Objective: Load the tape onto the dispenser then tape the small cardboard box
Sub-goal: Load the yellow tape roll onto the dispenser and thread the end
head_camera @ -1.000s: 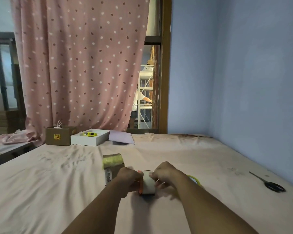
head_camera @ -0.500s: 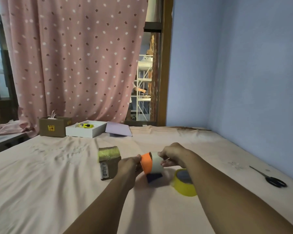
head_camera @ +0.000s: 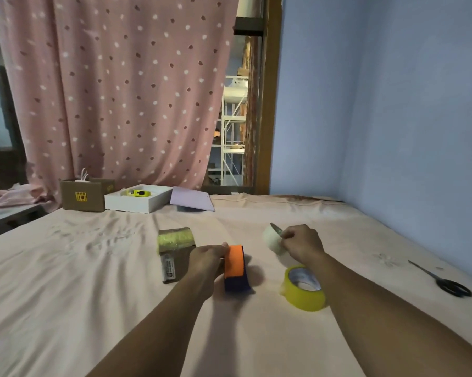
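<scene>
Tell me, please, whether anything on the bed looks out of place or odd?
The tape dispenser is in two pieces: the left hand holds its orange and blue body, the right hand a white part apart from it. The yellow tape roll lies unloaded nearby.

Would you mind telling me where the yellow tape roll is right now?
In the head view, the yellow tape roll lies on the pink sheet, right of centre, just under the right hand and right of the orange dispenser.
</scene>
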The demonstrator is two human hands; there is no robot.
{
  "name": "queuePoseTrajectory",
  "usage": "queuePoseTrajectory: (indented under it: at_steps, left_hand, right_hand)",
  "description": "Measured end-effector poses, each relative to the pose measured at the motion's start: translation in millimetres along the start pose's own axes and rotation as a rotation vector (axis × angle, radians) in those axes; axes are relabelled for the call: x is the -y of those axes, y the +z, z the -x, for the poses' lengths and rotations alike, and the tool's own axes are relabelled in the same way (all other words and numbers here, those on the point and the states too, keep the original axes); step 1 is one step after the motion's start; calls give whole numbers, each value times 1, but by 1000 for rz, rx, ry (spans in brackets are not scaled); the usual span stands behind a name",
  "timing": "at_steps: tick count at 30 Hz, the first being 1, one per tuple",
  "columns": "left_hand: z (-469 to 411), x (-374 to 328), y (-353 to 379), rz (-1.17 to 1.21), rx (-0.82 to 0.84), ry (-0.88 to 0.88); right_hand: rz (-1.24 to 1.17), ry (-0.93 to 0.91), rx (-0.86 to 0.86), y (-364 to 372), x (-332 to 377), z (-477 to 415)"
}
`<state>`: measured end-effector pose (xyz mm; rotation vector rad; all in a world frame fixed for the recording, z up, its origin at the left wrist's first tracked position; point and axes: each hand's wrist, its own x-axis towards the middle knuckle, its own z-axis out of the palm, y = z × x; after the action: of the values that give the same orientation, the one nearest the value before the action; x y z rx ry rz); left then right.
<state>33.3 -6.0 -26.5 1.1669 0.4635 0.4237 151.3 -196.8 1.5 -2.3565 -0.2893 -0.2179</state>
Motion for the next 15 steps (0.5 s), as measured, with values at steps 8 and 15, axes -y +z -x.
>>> queuePoseTrajectory:
  at_steps: [8,15]
  left_hand:
    - [1,7,0,-68,4,31]
    - [-1,7,-1,-97,2,35]
  right_hand:
    - [349,-71,117,22,1,3]
    - [355,-177,193,11,-8,13]
